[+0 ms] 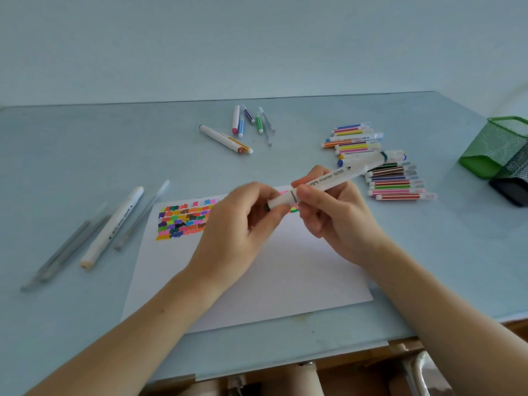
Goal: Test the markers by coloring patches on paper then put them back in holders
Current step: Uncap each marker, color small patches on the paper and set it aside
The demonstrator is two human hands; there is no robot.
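Note:
A white marker [334, 178] with a dark green end is held above the white paper [280, 270]. My right hand [331, 212] grips its barrel, and my left hand [243, 221] pinches the cap at its lower left end. Rows of colored patches [183, 221] fill the paper's upper left part. A pile of striped markers [391, 178] lies to the right of my hands. Several more markers [243, 127] lie at the back of the table. A green mesh holder [497, 147] and a black holder [514, 184] lie tipped at the far right.
A white marker [114, 227] and several grey pens [65, 252] lie left of the paper. The table's front edge [285, 364] runs near my forearms, with a wooden frame below it. A pale wall stands behind the table.

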